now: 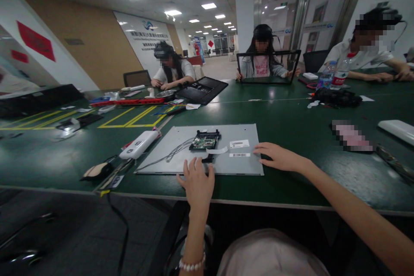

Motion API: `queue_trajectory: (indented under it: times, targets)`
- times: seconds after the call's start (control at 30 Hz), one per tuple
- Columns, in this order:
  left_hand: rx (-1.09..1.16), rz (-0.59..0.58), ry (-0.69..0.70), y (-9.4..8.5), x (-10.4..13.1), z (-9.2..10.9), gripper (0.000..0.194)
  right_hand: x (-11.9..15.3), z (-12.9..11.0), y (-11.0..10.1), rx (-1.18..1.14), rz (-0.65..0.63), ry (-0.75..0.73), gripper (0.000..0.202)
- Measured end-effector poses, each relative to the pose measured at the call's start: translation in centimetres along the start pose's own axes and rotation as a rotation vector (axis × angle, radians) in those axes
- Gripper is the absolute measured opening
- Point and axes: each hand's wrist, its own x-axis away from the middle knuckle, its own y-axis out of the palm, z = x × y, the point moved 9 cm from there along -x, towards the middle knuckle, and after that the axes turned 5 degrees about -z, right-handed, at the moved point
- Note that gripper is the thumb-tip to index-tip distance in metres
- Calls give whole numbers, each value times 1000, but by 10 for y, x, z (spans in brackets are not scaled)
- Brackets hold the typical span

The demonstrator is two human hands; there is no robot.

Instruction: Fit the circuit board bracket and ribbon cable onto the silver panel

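Note:
A flat silver-grey metal panel [181, 133], like the back of a monitor screen, lies on the green table in front of me. On it sits a small green circuit board [203, 142] in a black bracket, with grey cables [176, 152] running left from it. A white strip [218, 151] reaches right from the board, near two white labels. My left hand [198, 181] is over the panel's front edge, fingers spread, just below the bracket. At the panel's right edge is my right hand [280, 157], its fingers stretched out and apart. Neither hand visibly grips anything.
To the left lie a white power bank-like device [139, 144] and a computer mouse [98, 171]. A pixelated pink item [352, 136] and a white bar [397, 131] are at the right. Across the table, one person holds a black frame [268, 81]; two others sit nearby.

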Motion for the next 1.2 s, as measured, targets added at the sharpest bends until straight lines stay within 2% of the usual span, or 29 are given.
queue_trajectory:
  times: [1.2]
  targets:
    - [-6, 41, 18, -6, 1, 2, 40, 1, -9, -10, 63, 12, 2, 40]
